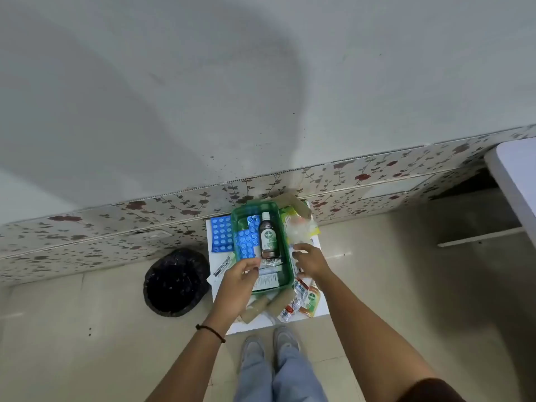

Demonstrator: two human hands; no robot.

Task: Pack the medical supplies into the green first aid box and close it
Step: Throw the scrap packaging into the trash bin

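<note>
The green first aid box (286,258) stands open on a small white board (317,309). Inside it lie a brown Dettol bottle (267,236), a foil strip (272,264) and a white carton (266,281). My left hand (239,278) pinches the near edge of a blue blister pack (248,242) that hangs over the box's left side. My right hand (309,261) is just right of the box, its fingers closed on the lower edge of a blurred clear plastic packet (300,231).
A second blue blister pack (221,234) lies left of the box. Cardboard pieces (261,306), red-and-white sachets (295,300) and an orange Dettol packet (312,300) lie at the front. A black-lined bin (175,281) stands to the left, a white table (516,175) at the far right.
</note>
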